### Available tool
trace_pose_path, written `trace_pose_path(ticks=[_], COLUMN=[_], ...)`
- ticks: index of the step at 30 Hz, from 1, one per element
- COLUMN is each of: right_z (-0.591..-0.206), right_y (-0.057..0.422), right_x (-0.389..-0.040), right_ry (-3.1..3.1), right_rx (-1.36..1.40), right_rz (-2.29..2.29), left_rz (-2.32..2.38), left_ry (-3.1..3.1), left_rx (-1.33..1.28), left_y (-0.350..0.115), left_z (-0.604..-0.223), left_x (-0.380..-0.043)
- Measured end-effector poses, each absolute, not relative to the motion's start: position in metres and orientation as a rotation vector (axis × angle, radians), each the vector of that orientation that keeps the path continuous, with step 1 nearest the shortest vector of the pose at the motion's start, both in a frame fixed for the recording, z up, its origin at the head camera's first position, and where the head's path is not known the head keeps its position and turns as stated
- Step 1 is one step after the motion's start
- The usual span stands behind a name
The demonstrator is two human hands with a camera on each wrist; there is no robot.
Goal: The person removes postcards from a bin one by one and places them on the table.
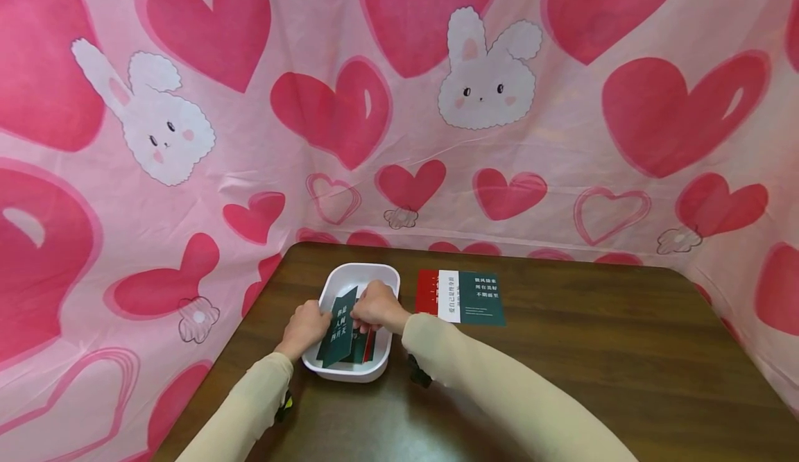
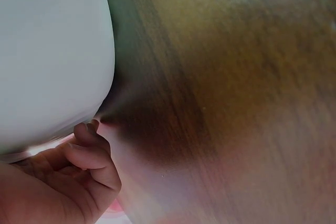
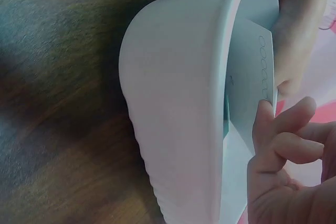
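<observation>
A white plastic basin (image 1: 345,375) stands near the table's left end with several dark green and red cards inside. One dark green postcard (image 1: 339,330) with white lettering is tilted up in it; its pale back, with a row of small ovals, shows in the right wrist view. My right hand (image 1: 377,307) pinches this postcard at its upper right edge, over the basin. My left hand (image 1: 306,330) grips the basin's left rim, its curled fingers (image 2: 93,156) against the outer wall.
Just right of the basin, overlapping red, white and green cards (image 1: 482,299) lie flat on the brown wooden table (image 1: 580,351). A pink cloth (image 1: 399,150) with hearts and rabbits hangs behind and at both sides of the table.
</observation>
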State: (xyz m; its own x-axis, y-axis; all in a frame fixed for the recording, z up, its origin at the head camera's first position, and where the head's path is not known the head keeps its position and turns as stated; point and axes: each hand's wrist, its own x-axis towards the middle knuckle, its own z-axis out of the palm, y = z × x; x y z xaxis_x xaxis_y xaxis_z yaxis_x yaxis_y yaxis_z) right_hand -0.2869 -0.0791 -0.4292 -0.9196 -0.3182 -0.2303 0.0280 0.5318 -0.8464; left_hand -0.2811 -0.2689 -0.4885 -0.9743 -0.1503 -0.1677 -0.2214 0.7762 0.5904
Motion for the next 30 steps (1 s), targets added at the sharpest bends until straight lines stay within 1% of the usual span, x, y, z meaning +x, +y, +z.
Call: trace_pose_path(ticks=[17, 30], right_z=[-0.425, -0.423], right_y=[-0.057, -0.041], right_x=[-0.29, -0.298], right_ry=[2.461, 2.51], right_rx=[-0.314, -0.228], right_rz=[-1.399, -1.378], left_rz=[0.982, 1.001], left_ry=[2.864, 2.84], left_rx=[-0.317, -0.335], left_y=[-0.268, -0.268], left_z=[-0.489, -0.49], left_x=[-0.28, -0.282])
